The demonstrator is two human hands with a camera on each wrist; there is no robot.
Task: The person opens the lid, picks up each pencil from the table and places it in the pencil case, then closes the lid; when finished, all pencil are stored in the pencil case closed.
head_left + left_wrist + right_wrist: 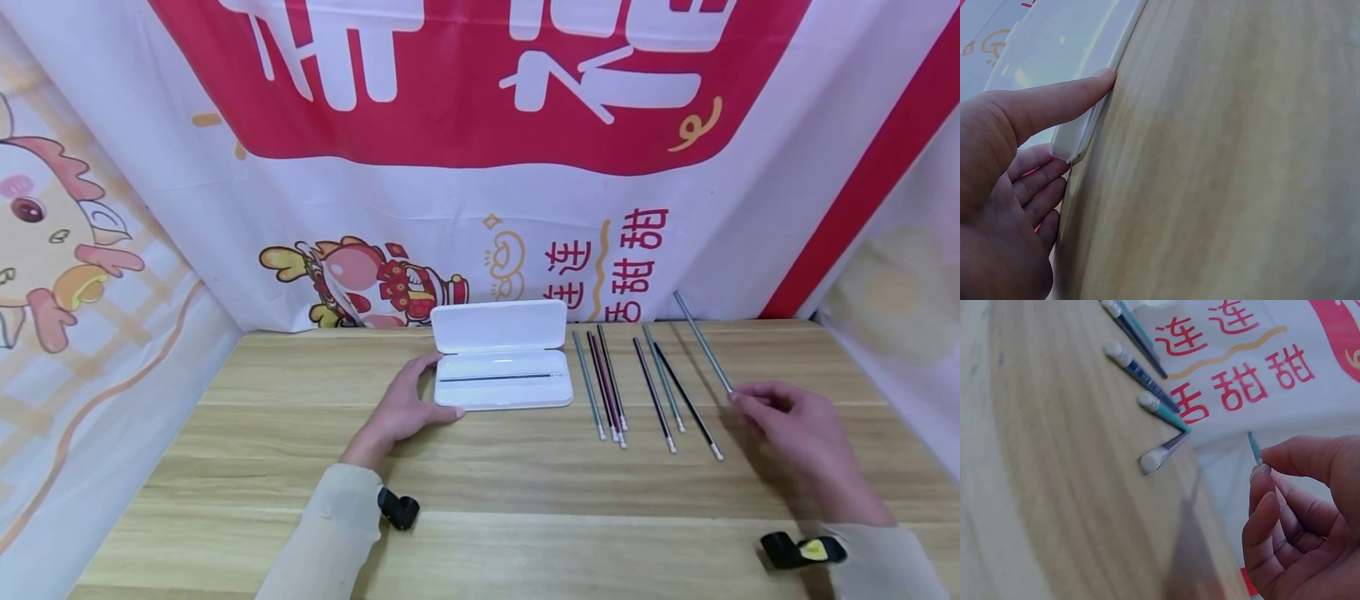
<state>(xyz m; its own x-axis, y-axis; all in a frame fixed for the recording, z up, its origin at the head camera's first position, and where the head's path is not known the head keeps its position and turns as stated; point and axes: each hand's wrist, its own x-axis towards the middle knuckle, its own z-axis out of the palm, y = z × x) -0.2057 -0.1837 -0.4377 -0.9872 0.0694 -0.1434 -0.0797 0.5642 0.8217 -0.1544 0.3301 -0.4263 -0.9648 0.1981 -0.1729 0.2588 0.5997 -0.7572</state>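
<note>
A white pencil case (457,400) lies with its lid (498,327) raised, and one dark pencil (495,378) rests lengthwise inside. My left hand (405,408) grips the case's left end; in the left wrist view the hand's (1004,187) thumb lies along the front edge of the case (1069,140), fingers at its end. My right hand (798,425) pinches a teal pencil (703,343) by its eraser end, the shaft slanting up and away to the left. Thumb and index finger of the right hand (1304,512) cover most of that end of the pencil (1254,445) in the right wrist view.
Right of the case lies a group of several teal, black and dark red pencils (588,383). Farther right are three more, a dark one (655,396), a teal one (664,379) and a black one (688,402). A printed cloth (375,192) hangs behind the wooden table (525,533).
</note>
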